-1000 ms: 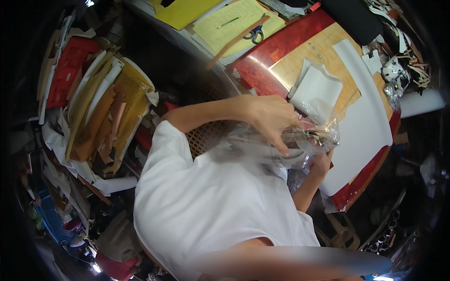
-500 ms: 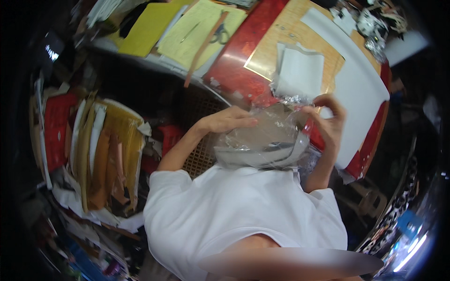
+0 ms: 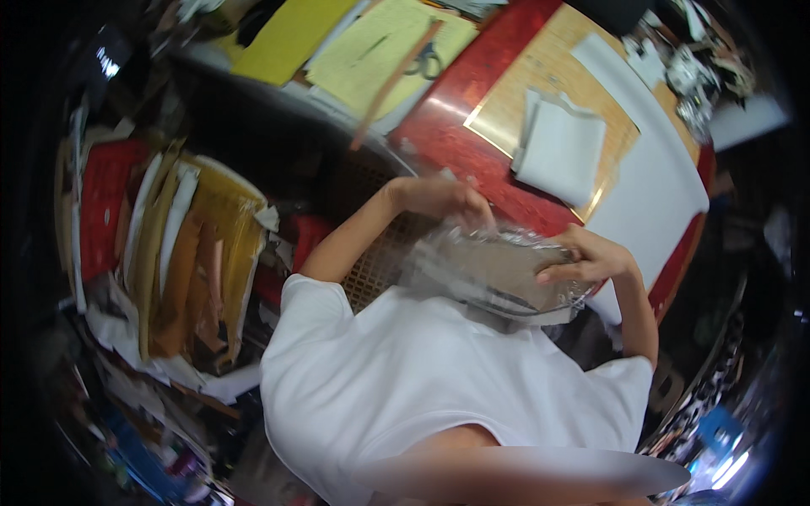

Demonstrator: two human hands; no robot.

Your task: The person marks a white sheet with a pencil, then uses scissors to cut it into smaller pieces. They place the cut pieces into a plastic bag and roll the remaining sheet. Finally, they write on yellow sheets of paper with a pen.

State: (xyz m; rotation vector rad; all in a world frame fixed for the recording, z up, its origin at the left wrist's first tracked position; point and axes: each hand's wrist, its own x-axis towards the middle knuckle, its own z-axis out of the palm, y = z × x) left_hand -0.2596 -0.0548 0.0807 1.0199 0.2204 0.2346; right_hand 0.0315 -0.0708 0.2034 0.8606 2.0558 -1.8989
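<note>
A clear plastic bag (image 3: 498, 266) with flat grey-brown material inside lies across my lap, against the white shirt, its film crinkled and shiny along the far edge. My right hand (image 3: 595, 257) grips the bag's right end, thumb on top and fingers bent round the far edge. At the far left edge of the bag is my left hand (image 3: 443, 201), its fingers pointing down toward the film. Motion smears those fingers, so I cannot make out whether they pinch the plastic. Beyond the bag, a folded white sheet (image 3: 561, 148) rests on the table.
The red-edged table (image 3: 456, 97) bears a long curved white sheet (image 3: 650, 177). Yellow paper (image 3: 380, 59), scissors (image 3: 428, 63) and a brown strip (image 3: 396, 84) lie at the far left. A box of upright folded sheets (image 3: 232, 190) stands at my left. Crumpled foil-like scraps (image 3: 696, 84) sit far right.
The bag has come closer to me and slightly right, away from the folded white sheet. My right hand has moved nearer and now grips its right end; my left hand has shifted right.
</note>
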